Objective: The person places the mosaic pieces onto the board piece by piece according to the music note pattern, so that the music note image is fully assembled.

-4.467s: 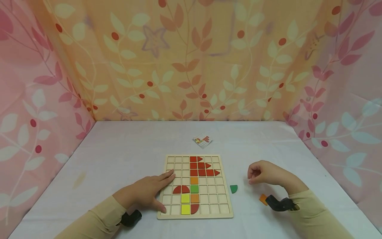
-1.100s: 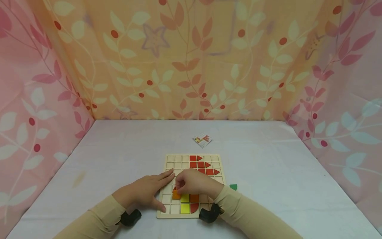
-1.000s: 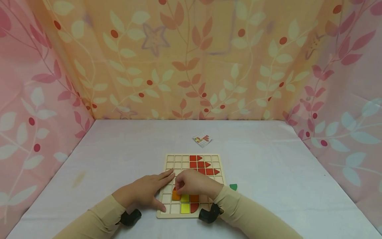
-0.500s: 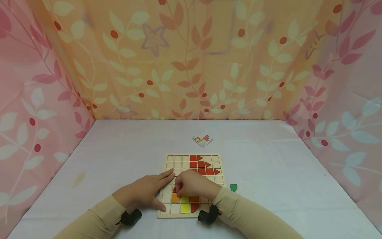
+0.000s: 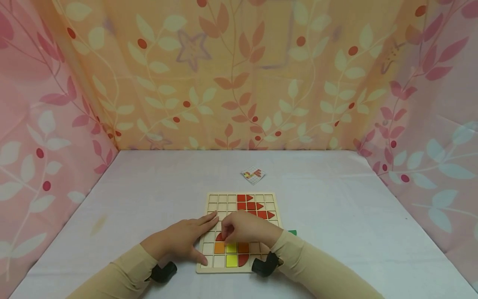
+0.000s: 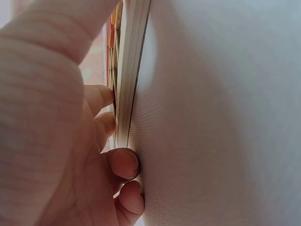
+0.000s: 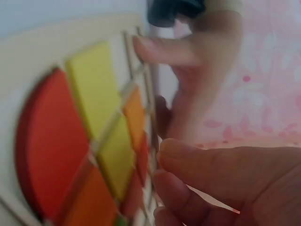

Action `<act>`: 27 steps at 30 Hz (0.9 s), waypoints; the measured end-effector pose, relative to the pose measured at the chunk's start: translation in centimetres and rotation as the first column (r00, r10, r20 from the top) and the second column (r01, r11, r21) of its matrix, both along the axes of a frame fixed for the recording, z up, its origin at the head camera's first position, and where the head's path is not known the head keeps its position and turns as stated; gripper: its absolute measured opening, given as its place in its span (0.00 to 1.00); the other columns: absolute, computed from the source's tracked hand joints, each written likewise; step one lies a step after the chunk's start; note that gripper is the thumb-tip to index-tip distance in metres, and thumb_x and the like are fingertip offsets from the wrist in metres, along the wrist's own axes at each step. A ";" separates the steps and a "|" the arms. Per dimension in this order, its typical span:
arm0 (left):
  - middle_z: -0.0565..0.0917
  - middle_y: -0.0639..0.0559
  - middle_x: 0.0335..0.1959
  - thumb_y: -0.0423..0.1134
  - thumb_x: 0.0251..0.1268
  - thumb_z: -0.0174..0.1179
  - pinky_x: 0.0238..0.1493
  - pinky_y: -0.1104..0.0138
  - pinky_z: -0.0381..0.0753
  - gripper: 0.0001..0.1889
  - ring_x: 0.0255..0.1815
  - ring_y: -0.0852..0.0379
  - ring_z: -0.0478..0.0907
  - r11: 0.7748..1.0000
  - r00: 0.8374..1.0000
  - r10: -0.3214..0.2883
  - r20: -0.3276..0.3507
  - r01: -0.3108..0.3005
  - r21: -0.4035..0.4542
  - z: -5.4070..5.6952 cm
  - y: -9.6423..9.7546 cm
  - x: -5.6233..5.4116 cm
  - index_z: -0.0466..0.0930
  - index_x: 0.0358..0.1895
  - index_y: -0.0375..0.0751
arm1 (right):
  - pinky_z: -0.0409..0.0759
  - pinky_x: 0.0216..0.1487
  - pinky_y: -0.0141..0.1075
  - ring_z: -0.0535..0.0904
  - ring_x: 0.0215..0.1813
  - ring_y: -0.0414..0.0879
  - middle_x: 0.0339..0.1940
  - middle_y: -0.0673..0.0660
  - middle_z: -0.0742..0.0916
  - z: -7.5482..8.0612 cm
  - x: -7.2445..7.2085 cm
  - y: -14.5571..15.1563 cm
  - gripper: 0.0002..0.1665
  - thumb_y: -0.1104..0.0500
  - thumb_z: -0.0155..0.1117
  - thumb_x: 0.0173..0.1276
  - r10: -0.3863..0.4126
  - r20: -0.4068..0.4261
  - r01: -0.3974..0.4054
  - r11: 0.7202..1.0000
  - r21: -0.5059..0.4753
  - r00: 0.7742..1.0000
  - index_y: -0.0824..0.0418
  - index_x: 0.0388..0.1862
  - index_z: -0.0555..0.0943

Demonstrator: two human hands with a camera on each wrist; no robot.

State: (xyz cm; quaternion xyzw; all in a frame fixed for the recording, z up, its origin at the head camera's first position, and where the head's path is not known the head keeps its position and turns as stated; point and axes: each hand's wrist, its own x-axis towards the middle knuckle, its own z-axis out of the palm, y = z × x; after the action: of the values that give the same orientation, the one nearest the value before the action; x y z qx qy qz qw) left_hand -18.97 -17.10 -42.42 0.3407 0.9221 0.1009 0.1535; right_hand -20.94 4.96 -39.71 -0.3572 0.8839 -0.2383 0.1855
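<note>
My left hand (image 5: 183, 241) lies with fingers spread along the left edge of a wooden grid board (image 5: 201, 270). In the left wrist view some fingertips rest past the board's side (image 6: 127, 84) on the cloth. My right hand (image 5: 246, 228) hovers over the board's middle, fingers curled and thumb close to the index finger, nothing held. An orange square tile (image 5: 219, 248) sits in its cell just below those fingertips, left of a yellow tile (image 5: 232, 248). Above it shows part of a red curved tile (image 5: 220, 237). The right hand hides several cells.
Red square and pointed tiles (image 5: 252, 206) fill cells at the board's top. A green quarter-round tile (image 5: 293, 233) lies right of the board, partly behind the sleeve. A small pattern card (image 5: 253, 175) lies beyond the board on the white cloth (image 5: 321, 178).
My right hand came from the right side with the orange tile, set it in the cell left of the yellow one, let go and shifted slightly right. The left hand stays put.
</note>
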 end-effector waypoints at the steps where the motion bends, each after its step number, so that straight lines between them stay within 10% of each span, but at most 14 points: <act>1: 0.44 0.58 0.74 0.77 0.36 0.53 0.59 0.49 0.63 0.58 0.68 0.49 0.57 1.000 1.000 0.003 0.004 -0.003 -0.001 0.0 0.0 0.0 0.46 0.73 0.53 | 0.71 0.30 0.27 0.71 0.27 0.34 0.20 0.41 0.78 0.2 -0.1 0.3 0.08 0.60 0.70 0.54 -0.008 0.006 0.008 1.000 -0.012 1.000 0.50 0.22 0.80; 27: 0.42 0.59 0.74 0.78 0.34 0.52 0.60 0.48 0.62 0.59 0.68 0.48 0.57 0.999 0.999 0.031 0.014 -0.030 -0.021 -0.2 0.2 0.0 0.43 0.73 0.56 | 0.72 0.28 0.35 0.73 0.28 0.42 0.21 0.48 0.79 0.6 -2.3 12.7 0.03 0.67 0.65 0.54 -0.275 0.077 0.281 0.956 -0.090 0.959 0.60 0.27 0.81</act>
State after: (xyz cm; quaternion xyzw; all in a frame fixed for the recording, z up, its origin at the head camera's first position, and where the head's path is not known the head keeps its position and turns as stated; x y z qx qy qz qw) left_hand -18.98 -16.92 -42.63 0.3241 0.9271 0.0959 0.1621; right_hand -23.19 17.67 -39.09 -0.2305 0.9060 -0.3169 0.1601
